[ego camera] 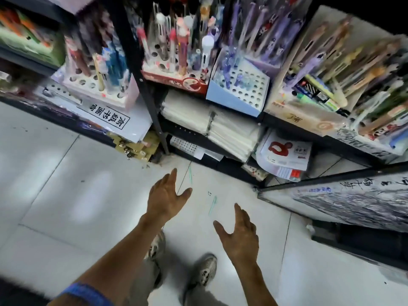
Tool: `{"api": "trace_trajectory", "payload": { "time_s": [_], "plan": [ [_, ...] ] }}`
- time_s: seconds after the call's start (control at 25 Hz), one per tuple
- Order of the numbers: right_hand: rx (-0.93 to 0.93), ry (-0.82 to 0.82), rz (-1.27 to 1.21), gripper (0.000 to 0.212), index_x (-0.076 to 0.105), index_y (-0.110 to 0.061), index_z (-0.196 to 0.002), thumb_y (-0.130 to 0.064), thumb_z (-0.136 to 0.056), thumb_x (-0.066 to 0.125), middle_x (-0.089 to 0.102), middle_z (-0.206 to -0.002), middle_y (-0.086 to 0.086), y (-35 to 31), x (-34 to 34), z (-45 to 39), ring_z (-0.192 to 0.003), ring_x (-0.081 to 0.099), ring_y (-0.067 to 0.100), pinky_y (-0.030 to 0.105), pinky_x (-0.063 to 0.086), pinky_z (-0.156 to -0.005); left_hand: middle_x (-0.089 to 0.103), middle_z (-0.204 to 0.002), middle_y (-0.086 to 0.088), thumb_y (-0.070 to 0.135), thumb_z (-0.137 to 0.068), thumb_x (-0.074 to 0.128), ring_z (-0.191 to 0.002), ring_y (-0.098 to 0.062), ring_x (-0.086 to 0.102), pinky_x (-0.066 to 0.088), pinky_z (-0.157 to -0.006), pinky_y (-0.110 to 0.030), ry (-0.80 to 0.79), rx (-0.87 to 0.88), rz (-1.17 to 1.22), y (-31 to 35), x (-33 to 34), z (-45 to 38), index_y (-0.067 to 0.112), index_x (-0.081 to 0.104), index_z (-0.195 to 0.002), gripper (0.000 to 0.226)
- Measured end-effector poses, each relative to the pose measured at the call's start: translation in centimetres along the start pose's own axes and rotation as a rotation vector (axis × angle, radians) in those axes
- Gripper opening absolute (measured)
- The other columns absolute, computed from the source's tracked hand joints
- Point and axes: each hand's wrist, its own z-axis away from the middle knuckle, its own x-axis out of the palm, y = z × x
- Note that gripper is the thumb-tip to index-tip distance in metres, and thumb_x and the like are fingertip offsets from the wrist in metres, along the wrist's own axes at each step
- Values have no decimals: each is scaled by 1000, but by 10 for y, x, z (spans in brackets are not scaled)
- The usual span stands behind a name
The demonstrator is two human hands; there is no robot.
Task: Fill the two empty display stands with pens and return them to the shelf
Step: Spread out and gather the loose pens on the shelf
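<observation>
Reaching left hand [164,196] and right hand [239,235] (both empty) toward shelf [154,120].

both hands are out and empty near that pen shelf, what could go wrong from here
1. Two thin green pens lie on the floor tiles just ahead of the shoes; a step forward could crush or skid on them.
2. The blue stand overhangs the shelf edge, so a bump from the left hand or right hand might tip it off.
</observation>
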Motion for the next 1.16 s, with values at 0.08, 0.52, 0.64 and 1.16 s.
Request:
{"api": "trace_trajectory", "payload": {
  "time_s": [0.08, 0.52, 0.64, 1.16],
  "plan": [
    [40, -7, -2, 87, 19, -31, -156, -67, -86, 56, 30, -160, 0, 24, 54, -40, -138, 38, 28, 41, 39, -104, 35, -158, -11, 55, -93, 53, -144, -30, 33, 27, -118, -41, -3, 14, -33, -26, 51, -44, 19, 18, -158, 82],
    [207, -134, 53, 83, 12, -29, -157, -66, -91, 47, 30, -158, -3, 142, 370, -289, -135, 41, 24, 35, 41, -100, 34, -158, -8, 50, -96, 50, -145, -28, 31, 29, -117, -40, -82, 43, -224, -177, 343, -312, 21, 17, -158, 76],
    [191, -180, 117, 74, 17, -31, -156, -56, -92, 47, 28, -159, -1, 153, 435, -337, -132, 43, 24, 34, 45, -100, 24, -161, -10, 48, -96, 48, -146, -31, 23, 29, -114, -42, -204, 38, -339, -186, 405, -366, 28, 16, -158, 72],
    [164, -56, 5, 42, 44, -13, -136, -12, -94, 44, 46, -130, 10, 178, 501, -393, -100, 66, 28, 26, 48, -77, 54, -130, -7, 2, -88, 51, -113, -26, 53, 51, -89, -36, -79, 261, -312, -232, 467, -411, 10, 55, -135, 48]
  ]
}}
